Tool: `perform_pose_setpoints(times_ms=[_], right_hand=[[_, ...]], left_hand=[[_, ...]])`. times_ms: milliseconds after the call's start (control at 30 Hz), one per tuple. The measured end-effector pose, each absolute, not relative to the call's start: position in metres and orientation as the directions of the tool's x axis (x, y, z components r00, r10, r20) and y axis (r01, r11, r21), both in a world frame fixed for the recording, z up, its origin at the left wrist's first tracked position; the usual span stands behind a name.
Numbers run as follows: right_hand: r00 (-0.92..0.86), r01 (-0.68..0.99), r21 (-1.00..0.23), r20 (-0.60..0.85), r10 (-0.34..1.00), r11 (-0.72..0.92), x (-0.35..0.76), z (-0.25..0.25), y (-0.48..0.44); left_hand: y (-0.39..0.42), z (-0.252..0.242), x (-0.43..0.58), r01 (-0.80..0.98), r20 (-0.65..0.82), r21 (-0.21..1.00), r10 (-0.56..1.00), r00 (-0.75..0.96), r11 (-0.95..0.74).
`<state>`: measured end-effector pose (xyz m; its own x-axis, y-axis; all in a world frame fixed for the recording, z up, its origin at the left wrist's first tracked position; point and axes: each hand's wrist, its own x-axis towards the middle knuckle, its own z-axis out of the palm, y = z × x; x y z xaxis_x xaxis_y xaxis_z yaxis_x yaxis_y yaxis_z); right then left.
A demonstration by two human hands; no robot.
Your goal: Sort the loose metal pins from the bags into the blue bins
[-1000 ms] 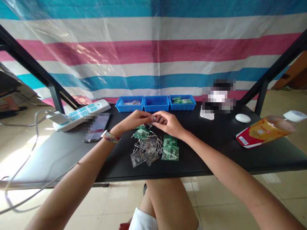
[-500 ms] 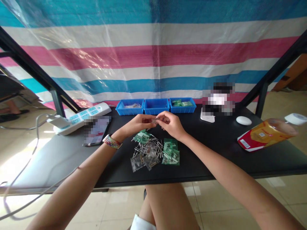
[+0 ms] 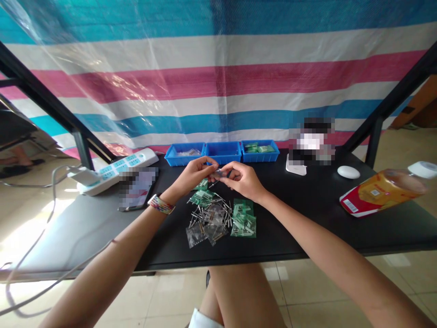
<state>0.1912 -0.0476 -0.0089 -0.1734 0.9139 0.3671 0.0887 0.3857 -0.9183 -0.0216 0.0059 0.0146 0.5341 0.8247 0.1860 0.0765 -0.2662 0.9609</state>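
Note:
Between my fingertips is a small clear plastic bag [image 3: 218, 173], pinched on one side by my left hand [image 3: 195, 175] and on the other by my right hand [image 3: 241, 180]. What lies inside it is too small to make out. Below the hands spreads a pile of thin metal pins [image 3: 221, 207]. Clear bags [image 3: 197, 233] with a few pieces lie on its near side, and a green bag [image 3: 202, 197] rests at its far edge. More green bags [image 3: 243, 221] holding whitish pieces lie to the right of the pile.
Behind the hands stand three blue bins: the left bin [image 3: 170, 159] holds clear bags, the right bin [image 3: 262, 157] green ones. A power strip [image 3: 136, 159] and a phone [image 3: 139, 189] lie left. At right are a white oval object [image 3: 348, 172] and a drink bottle [image 3: 378, 191].
Both hands have shifted slightly and their fingers have parted a little, so more of the clear bag shows between them. The pile and bins look unchanged.

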Motion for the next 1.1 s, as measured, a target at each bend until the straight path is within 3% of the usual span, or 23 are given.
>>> perform_pose_setpoints(times_ms=[133,233,333,433,500,567,667,767,867,1100], right_hand=[[-0.132,-0.057,-0.971,0.237,0.962,0.231,0.191,-0.011,-0.044],[-0.114,-0.193,-0.976,0.121,0.986,0.097,0.193,-0.012,-0.039],[-0.142,-0.293,-0.956,0.056,0.988,0.012,0.196,-0.010,-0.038],[-0.189,-0.337,-0.941,0.048,0.981,-0.019,0.197,-0.008,-0.040],[-0.194,-0.324,-0.946,0.053,0.980,-0.013,0.198,-0.007,-0.041],[-0.162,-0.238,-0.971,0.077,0.984,0.037,0.199,-0.009,-0.040],[-0.134,0.106,-0.961,0.241,0.961,0.256,0.203,-0.013,-0.039],[-0.260,0.426,-0.745,0.442,0.859,0.513,0.206,-0.017,-0.039],[-0.392,0.524,-0.582,0.483,0.783,0.622,0.208,-0.021,-0.040],[-0.481,0.595,-0.491,0.418,0.771,0.637,0.211,-0.026,-0.039]], left_hand=[[0.004,0.015,-0.024,0.131,0.247,0.917,0.793,0.557,-0.377],[-0.001,0.019,-0.025,0.241,0.415,0.751,0.723,0.553,-0.615],[-0.007,0.024,-0.024,0.286,0.499,0.607,0.636,0.589,-0.741],[-0.010,0.024,-0.022,0.285,0.522,0.599,0.635,0.570,-0.748],[-0.007,0.022,-0.022,0.288,0.512,0.657,0.693,0.507,-0.697],[-0.001,0.019,-0.024,0.260,0.486,0.750,0.773,0.408,-0.608],[0.014,0.014,-0.032,0.177,0.472,0.841,0.854,0.219,-0.511],[0.032,0.010,-0.044,0.171,0.449,0.876,0.892,0.053,-0.451],[0.047,0.006,-0.056,0.142,0.400,0.911,0.913,-0.084,-0.386],[0.059,0.003,-0.067,0.015,0.278,0.959,0.925,-0.259,-0.284]])
